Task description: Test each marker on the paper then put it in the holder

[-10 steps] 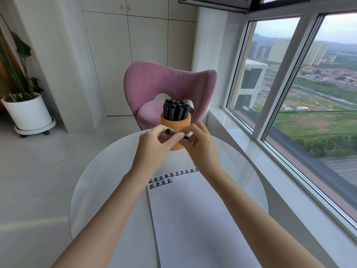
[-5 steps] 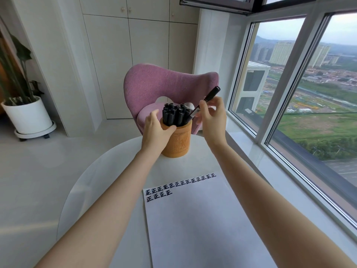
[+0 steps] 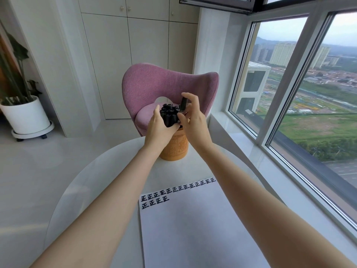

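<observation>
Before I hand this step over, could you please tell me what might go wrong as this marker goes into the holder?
1. The holder looks crammed with packed markers; the marker in the right hand may jam or sit proud.
2. Forcing it could tip the holder on the table, though the left hand gripping its top should limit that.

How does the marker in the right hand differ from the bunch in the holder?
The marker stands nearly upright and higher, alone at the holder's right edge, pinched by the right hand. The bunch sits lower, packed together, gripped by the left hand. All are black.
</observation>
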